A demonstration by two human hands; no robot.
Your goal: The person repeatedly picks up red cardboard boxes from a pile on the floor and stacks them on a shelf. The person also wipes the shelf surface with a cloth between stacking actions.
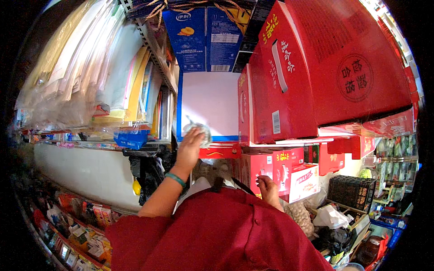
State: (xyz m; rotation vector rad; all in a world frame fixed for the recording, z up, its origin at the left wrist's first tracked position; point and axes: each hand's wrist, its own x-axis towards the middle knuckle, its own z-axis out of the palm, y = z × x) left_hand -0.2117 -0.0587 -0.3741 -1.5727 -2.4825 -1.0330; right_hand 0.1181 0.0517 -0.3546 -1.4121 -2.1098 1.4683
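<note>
My left hand [191,147] reaches forward with a green band on its wrist. Its fingers press on a crumpled pale cloth [203,134]. The cloth lies at the near edge of a flat white surface with a blue border [212,99], which looks like the top of a carton. My right hand [268,189] hangs low in front of my body, beside red cartons [256,169]. Its fingers are curled, and whether anything is in them cannot be made out. A dark strap runs close to its left.
Large red cartons [352,77] are stacked at the right, with blue cartons [203,40] behind the white surface. Plastic-wrapped paper goods [86,67] fill a left shelf. A black crate [350,193] and a net bag [299,217] stand at the lower right, small packets on lower-left shelves.
</note>
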